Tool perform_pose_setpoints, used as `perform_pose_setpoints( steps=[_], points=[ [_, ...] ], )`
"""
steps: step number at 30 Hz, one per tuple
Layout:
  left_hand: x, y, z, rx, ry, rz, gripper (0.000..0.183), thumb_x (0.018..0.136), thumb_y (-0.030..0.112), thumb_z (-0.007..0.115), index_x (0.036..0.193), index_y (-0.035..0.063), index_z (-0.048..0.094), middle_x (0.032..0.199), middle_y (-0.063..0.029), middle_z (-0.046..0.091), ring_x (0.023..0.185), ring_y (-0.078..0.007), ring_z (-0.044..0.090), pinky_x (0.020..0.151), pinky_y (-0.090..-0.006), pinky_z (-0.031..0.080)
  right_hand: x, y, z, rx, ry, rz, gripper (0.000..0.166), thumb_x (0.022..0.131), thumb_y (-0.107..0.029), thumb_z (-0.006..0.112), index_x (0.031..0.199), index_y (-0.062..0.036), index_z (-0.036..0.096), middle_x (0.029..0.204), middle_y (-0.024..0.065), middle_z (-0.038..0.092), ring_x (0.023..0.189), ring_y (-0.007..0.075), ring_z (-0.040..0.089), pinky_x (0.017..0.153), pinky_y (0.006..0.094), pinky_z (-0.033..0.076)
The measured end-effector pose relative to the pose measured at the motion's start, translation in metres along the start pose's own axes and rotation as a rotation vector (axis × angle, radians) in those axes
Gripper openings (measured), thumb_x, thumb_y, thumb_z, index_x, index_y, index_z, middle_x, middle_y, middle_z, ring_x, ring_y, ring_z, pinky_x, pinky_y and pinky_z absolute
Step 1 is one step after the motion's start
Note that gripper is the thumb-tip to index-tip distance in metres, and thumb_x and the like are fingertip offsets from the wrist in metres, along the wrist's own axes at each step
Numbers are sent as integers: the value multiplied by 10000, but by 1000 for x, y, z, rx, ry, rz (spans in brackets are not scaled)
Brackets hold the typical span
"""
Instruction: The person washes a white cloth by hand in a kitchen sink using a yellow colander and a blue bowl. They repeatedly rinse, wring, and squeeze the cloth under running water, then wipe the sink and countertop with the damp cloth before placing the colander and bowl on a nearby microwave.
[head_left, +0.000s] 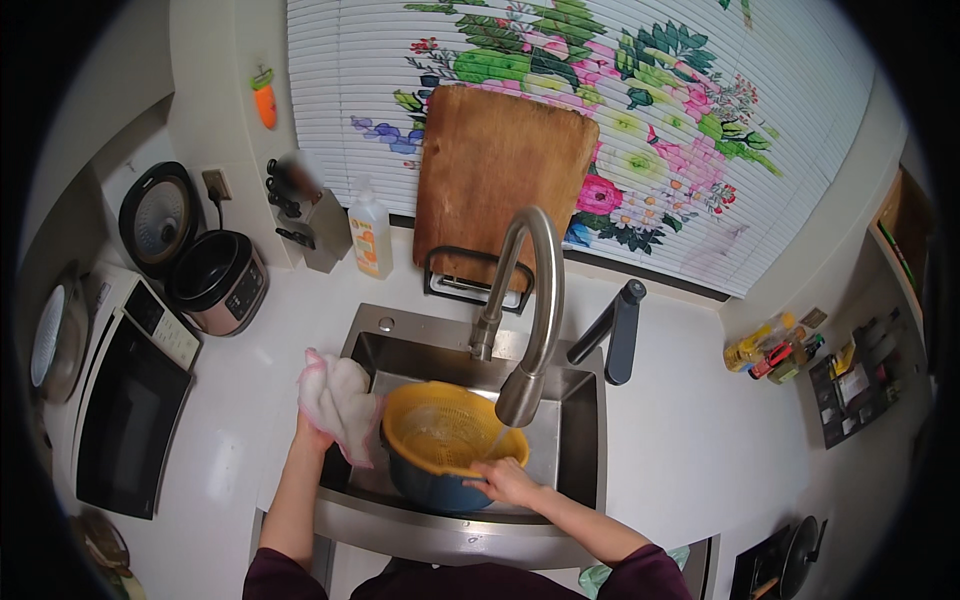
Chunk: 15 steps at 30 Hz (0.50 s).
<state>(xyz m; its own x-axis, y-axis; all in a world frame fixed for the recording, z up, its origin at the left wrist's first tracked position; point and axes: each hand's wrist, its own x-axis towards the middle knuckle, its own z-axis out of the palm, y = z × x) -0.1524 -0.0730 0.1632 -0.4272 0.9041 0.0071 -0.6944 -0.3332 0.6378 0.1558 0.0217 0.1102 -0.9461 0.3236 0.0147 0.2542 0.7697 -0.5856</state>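
A yellow plastic colander sits tilted inside a blue basin in the stainless steel sink. Water runs from the gooseneck faucet into the colander. My right hand grips the near right rim, where colander and basin meet. At the sink's left side, my left hand holds a white cloth with a pink edge, which covers most of the fingers. The cloth hangs beside the colander's left rim.
Behind the sink stand a wooden cutting board in a black rack, a soap bottle and a knife block. An open rice cooker and a microwave occupy the left counter. Bottles stand at right.
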Motion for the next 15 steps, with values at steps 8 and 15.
perform_pose_setpoints(
  steps=[8,15],
  points=[
    [18,-3,3,185,174,-242,276,871,375,476,963,118,513,799,2,530,715,-136,548,563,-291,451,35,1,-29,452,299,438,306,803,-298,627,864,-1,590,676,102,576,607,145,539,563,304,437],
    [25,-47,19,616,-336,-250,314,777,147,623,1065,71,522,886,25,522,745,-70,499,616,-242,444,39,27,-36,675,443,730,400,799,-268,632,1038,40,545,960,123,597,857,169,551,734,297,443]
  ],
)
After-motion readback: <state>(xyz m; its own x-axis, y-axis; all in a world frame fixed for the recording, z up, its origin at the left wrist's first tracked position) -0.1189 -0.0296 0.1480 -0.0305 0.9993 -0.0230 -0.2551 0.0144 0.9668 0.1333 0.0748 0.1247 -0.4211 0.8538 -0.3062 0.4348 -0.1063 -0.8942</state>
